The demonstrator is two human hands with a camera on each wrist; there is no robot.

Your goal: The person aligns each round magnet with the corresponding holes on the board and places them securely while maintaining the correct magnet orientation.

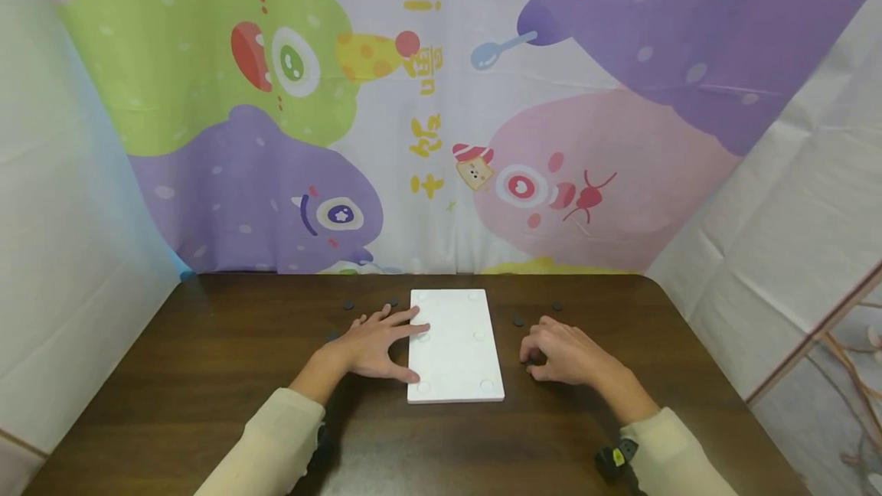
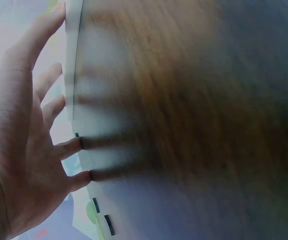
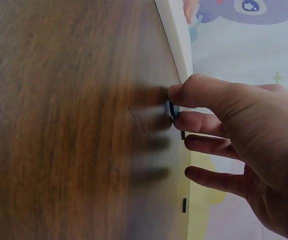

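Nearby, discs (image 1: 518, 321) flank a board (image 1: 453, 358); right fingers (image 3: 199, 93) pinch another disc (image 3: 173, 109), left fingers (image 1: 408, 329) splay.

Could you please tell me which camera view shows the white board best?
The head view, since it shows nearly the whole top of the white board, including its round marks. Both wrist views catch it only edge-on, as a pale strip.
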